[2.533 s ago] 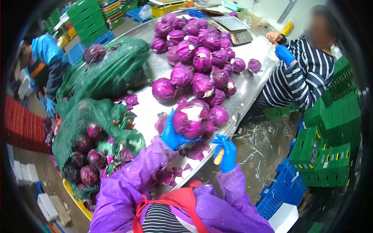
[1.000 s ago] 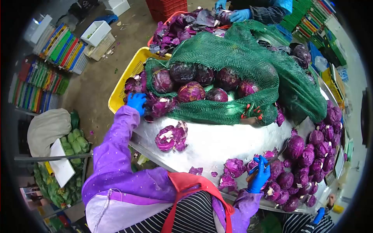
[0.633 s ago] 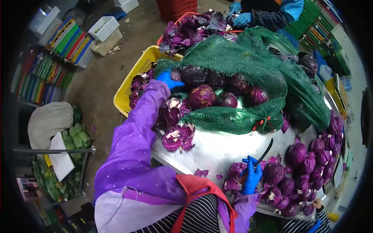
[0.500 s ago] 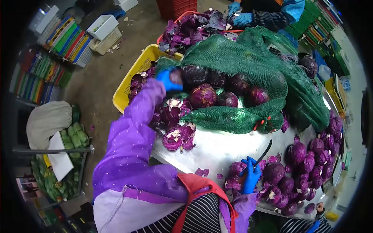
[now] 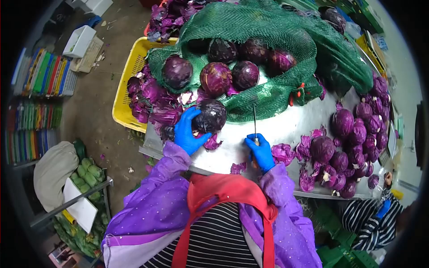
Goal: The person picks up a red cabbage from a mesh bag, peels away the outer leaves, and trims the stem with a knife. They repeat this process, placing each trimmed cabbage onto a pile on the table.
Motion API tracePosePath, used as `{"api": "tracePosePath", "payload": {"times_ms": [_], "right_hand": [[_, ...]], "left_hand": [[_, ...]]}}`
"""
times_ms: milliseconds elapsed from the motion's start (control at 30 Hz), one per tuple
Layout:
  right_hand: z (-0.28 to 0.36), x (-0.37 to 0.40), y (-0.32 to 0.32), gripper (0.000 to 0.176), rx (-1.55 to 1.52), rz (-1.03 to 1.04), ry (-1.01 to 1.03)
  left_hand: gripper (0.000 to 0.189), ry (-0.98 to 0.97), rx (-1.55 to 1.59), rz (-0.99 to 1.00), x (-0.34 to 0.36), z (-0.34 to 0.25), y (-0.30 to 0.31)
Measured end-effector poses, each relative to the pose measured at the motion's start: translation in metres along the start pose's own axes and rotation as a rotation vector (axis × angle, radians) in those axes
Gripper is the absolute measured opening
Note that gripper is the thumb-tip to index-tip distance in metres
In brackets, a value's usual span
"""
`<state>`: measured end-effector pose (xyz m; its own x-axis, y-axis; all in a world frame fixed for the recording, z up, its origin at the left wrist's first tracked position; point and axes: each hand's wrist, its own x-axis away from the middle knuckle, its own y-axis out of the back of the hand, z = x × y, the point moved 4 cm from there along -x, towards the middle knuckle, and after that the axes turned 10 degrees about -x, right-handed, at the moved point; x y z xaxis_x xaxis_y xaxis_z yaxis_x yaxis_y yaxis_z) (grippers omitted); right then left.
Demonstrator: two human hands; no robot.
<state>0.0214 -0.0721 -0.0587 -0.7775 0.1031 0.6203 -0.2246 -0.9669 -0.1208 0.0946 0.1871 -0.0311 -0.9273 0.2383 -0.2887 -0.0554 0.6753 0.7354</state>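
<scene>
My left hand [image 5: 189, 132], in a blue glove, grips a dark red cabbage [image 5: 210, 115] from its left and lower side, over the metal table [image 5: 228, 156]. To the right, my right hand [image 5: 260, 152] is closed round the handle of a knife [image 5: 255, 119], whose blade points away from me. Behind both hands lies an open green net sack [image 5: 250, 27] with several cabbages in it, among them a reddish one [image 5: 216, 79]. Loose purple leaves [image 5: 165, 109] lie left of the held cabbage.
Several trimmed cabbages [image 5: 322, 149] are piled at the right. A yellow basket [image 5: 121, 101] holding leaves stands at the left, beyond the table edge. A co-worker in a striped sleeve [image 5: 373, 219] is at the lower right. Stacked crates [image 5: 44, 73] stand far left.
My left hand has come back from the sack's far left with a cabbage. My right hand has moved left and forward with the knife. The view has shifted, and the co-worker's gloves at the top are gone.
</scene>
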Motion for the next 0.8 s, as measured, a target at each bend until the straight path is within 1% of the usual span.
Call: {"api": "tracePosePath", "payload": {"times_ms": [33,100,133,167,233,267,300,400,433,500,567,600,633,700,733,767,800], "right_hand": [[-0.005,0.0,0.004,0.017,0.005,-0.001,0.011],[-0.018,0.003,0.011,0.016,0.017,0.005,0.023],[-0.023,0.003,0.015,0.013,0.059,0.007,0.064],[-0.023,0.005,0.014,0.013,0.051,0.034,0.049],[-0.017,0.012,0.013,0.013,0.033,0.078,0.025],[-0.014,0.014,0.016,0.013,0.019,0.082,0.026],[-0.011,0.016,0.018,0.013,0.004,0.082,0.028],[-0.01,0.018,0.032,0.014,-0.048,0.08,0.073],[-0.01,0.02,0.035,0.015,-0.067,0.079,0.09],[0.0,0.03,0.034,0.016,-0.115,0.117,0.117],[0.003,0.033,0.035,0.017,-0.124,0.131,0.117],[0.002,0.031,0.036,0.017,-0.115,0.127,0.108],[0.0,0.03,0.037,0.017,-0.105,0.124,0.097],[-0.008,0.026,0.04,0.017,-0.09,0.075,0.066],[-0.017,0.023,0.042,0.017,-0.075,0.047,0.055],[-0.026,0.02,0.045,0.017,-0.061,0.018,0.044],[-0.032,0.018,0.047,0.019,-0.029,-0.004,0.073]], "left_hand": [[0.084,-0.03,-0.03,-0.015,-0.007,-0.008,0.007],[0.09,0.241,-0.025,0.147,-0.026,-0.012,0.019],[0.092,0.222,-0.022,0.165,-0.036,-0.007,0.011],[0.096,0.339,-0.05,0.348,-0.051,-0.011,0.006],[0.096,0.156,-0.056,0.31,-0.067,-0.001,-0.011],[0.093,0.157,-0.067,0.383,-0.073,0.008,-0.015],[0.088,0.193,-0.084,0.402,-0.072,0.009,-0.015],[0.087,0.202,0.058,0.252,-0.049,0.014,-0.015],[0.081,0.302,0.281,0.204,-0.038,0.007,-0.017],[0.071,0.518,0.899,0.079,-0.011,-0.018,-0.024],[0.065,0.695,1.468,-0.093,0.015,-0.047,-0.048],[0.065,0.742,1.507,-0.171,0.03,-0.051,-0.067],[0.066,0.818,1.438,-0.192,0.042,-0.051,-0.083],[0.069,0.78,0.782,-0.016,0.051,-0.05,-0.098],[0.076,0.685,0.734,0.066,0.053,-0.059,-0.1],[0.083,0.459,0.419,0.151,0.051,-0.066,-0.093],[0.085,0.45,0.421,0.223,0.052,-0.069,-0.096]]}}
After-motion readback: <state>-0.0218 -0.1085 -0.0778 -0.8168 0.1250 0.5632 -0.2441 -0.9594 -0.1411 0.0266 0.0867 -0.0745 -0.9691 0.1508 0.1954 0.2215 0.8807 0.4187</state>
